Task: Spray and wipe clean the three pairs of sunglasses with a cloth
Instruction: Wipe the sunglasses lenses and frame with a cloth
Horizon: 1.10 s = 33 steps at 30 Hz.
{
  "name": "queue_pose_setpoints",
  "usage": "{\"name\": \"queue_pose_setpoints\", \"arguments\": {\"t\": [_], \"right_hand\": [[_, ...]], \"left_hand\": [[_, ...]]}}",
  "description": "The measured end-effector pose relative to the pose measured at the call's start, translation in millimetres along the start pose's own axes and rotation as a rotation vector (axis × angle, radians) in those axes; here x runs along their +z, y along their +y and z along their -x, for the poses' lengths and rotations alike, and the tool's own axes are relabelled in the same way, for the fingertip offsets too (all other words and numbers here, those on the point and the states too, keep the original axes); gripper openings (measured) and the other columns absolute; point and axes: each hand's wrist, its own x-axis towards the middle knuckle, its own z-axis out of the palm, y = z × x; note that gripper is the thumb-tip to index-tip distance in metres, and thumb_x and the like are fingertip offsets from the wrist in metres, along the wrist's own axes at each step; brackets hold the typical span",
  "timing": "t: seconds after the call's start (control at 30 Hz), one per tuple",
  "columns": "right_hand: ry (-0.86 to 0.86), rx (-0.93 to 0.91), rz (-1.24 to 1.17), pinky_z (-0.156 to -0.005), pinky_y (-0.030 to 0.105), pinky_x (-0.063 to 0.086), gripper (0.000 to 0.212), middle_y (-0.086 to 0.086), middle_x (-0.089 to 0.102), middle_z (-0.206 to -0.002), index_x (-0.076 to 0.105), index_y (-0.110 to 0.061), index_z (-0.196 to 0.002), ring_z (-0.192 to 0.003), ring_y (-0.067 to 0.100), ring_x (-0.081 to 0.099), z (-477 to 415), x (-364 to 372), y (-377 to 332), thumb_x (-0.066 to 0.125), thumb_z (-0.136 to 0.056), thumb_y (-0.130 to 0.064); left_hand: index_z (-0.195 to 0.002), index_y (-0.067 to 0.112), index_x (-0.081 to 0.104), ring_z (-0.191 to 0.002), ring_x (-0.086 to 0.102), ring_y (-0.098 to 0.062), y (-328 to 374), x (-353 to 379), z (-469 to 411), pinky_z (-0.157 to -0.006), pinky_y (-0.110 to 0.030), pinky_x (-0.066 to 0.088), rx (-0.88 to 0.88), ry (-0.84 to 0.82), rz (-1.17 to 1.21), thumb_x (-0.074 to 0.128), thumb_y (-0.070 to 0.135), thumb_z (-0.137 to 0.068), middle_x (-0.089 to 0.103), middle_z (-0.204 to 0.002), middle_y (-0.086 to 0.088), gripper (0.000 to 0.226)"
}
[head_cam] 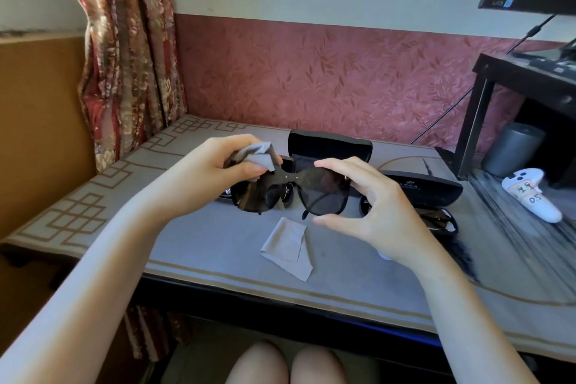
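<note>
Left hand [215, 171] is curled round a bunched grey cloth [258, 154], thumb pressing it onto the lens on that side of the sunglasses [324, 193], which I hold up between the two hands, clear of the table [202, 243]. Right hand [374, 206] pinches the other lens by its rim, forefinger on the top edge and thumb under the bottom edge, the remaining fingers loosely spread. I judge this as the wiping step on one pair. Whether this lens has been sprayed I cannot tell, as no wetness shows on the dark glass. The lens at my right hand looks untouched by the cloth at this instant, so it is probably next. Just beyond my right hand a case [427, 190] lies open with a second pair [436, 218] inside. Just beyond my left hand, partly hidden by the held frame, I see what looks like a third pair [288, 195] in another open case. I cannot say from here whether either is already cleaned. A spare cloth [286, 246] lies flat on the table below and between my hands. I see no spray bottle for certain. A white bit [385, 256] pokes out under my right wrist, too hidden to name. My guess is at most one pair is partly done, with most of the task left.
</note>
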Motion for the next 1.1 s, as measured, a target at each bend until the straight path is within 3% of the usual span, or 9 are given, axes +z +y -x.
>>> {"name": "queue_pose_setpoints", "arguments": {"t": [0.17, 0.3, 0.43, 0.57, 0.7, 0.8, 0.93, 1.03, 1.1], "right_hand": [[0.003, 0.022, -0.011, -0.101, 0.014, 0.036, 0.059, -0.012, 0.059, -0.114, 0.060, -0.028, -0.124, -0.117, 0.008, 0.054, 2, -2, 1, 0.085, -0.072, -0.018], [0.000, 0.027, -0.013, -0.105, 0.021, 0.039, 0.059, -0.012, 0.059, -0.113, 0.060, -0.029, -0.125, -0.118, 0.009, 0.054, 3, -2, 2, 0.085, -0.071, -0.020], [-0.007, 0.021, -0.029, -0.107, 0.032, 0.041, 0.059, -0.015, 0.059, -0.113, 0.060, -0.028, -0.124, -0.118, 0.013, 0.055, 4, -1, 1, 0.085, -0.072, -0.018], [-0.025, 0.012, -0.048, -0.108, 0.028, 0.039, 0.058, -0.014, 0.058, -0.113, 0.059, -0.029, -0.124, -0.119, 0.013, 0.054, 4, 0, -2, 0.084, -0.073, -0.015], [-0.037, 0.010, -0.005, -0.105, 0.024, 0.039, 0.058, -0.013, 0.057, -0.112, 0.059, -0.028, -0.125, -0.116, 0.013, 0.054, 2, 0, -3, 0.083, -0.074, -0.017], [-0.061, -0.002, 0.028, -0.101, 0.023, 0.040, 0.058, -0.015, 0.056, -0.110, 0.059, -0.028, -0.126, -0.112, 0.012, 0.054, 2, 1, -5, 0.084, -0.074, -0.018], [-0.071, -0.011, 0.037, -0.102, 0.022, 0.039, 0.058, -0.014, 0.056, -0.112, 0.059, -0.029, -0.125, -0.115, 0.012, 0.053, 3, 4, -6, 0.084, -0.074, -0.018], [-0.074, -0.009, 0.043, -0.100, 0.019, 0.038, 0.058, -0.014, 0.056, -0.112, 0.059, -0.030, -0.124, -0.115, 0.010, 0.053, 4, 5, -7, 0.084, -0.074, -0.016], [-0.067, -0.003, 0.042, -0.099, 0.017, 0.037, 0.059, -0.015, 0.056, -0.113, 0.058, -0.031, -0.124, -0.116, 0.009, 0.053, 4, 5, -6, 0.084, -0.074, -0.017]], "left_hand": [[-0.117, 0.050, 0.062, -0.100, 0.064, -0.009, -1, -2, 10, -0.089, -0.023, 0.049, 0.039, -0.031, -0.077, 0.061, 0.018, -0.092, 0.069, -0.115, 0.011, 0.041], [-0.137, 0.052, 0.036, -0.135, 0.022, 0.019, -8, 9, 17, -0.103, 0.002, 0.017, 0.129, -0.049, -0.204, 0.052, 0.059, -0.087, 0.030, -0.148, 0.033, 0.053], [-0.145, 0.044, 0.025, -0.140, 0.004, 0.017, -11, 11, 24, -0.112, -0.005, -0.001, 0.213, -0.089, -0.280, 0.024, 0.077, -0.085, 0.013, -0.154, 0.034, 0.069], [-0.128, 0.045, 0.054, -0.118, 0.043, 0.023, -1, 8, 22, -0.099, -0.001, 0.028, 0.175, 0.053, -0.137, 0.045, 0.047, -0.098, 0.054, -0.126, 0.038, 0.032], [-0.122, 0.045, 0.058, -0.099, 0.059, 0.018, 9, -2, 11, -0.080, 0.004, 0.037, 0.050, 0.020, -0.110, 0.074, 0.022, -0.080, 0.068, -0.100, 0.033, 0.050], [-0.114, 0.049, 0.061, -0.097, 0.058, 0.018, 13, -14, 3, -0.080, 0.004, 0.039, -0.060, -0.149, -0.204, 0.081, 0.030, -0.071, 0.070, -0.097, 0.025, 0.051], [-0.092, 0.025, 0.073, -0.075, 0.070, -0.007, 15, -14, -7, -0.065, -0.013, 0.051, -0.127, -0.330, -0.227, 0.083, 0.026, -0.072, 0.075, -0.083, 0.009, 0.022], [-0.082, 0.017, 0.071, -0.065, 0.065, -0.022, 10, -9, -11, -0.053, -0.016, 0.044, -0.130, -0.338, -0.196, 0.079, 0.033, -0.075, 0.075, -0.074, 0.002, 0.019], [-0.078, 0.014, 0.070, -0.057, 0.058, -0.019, 7, -5, -9, -0.050, -0.016, 0.040, -0.122, -0.290, -0.141, 0.075, 0.042, -0.073, 0.072, -0.070, -0.005, 0.029]]}}
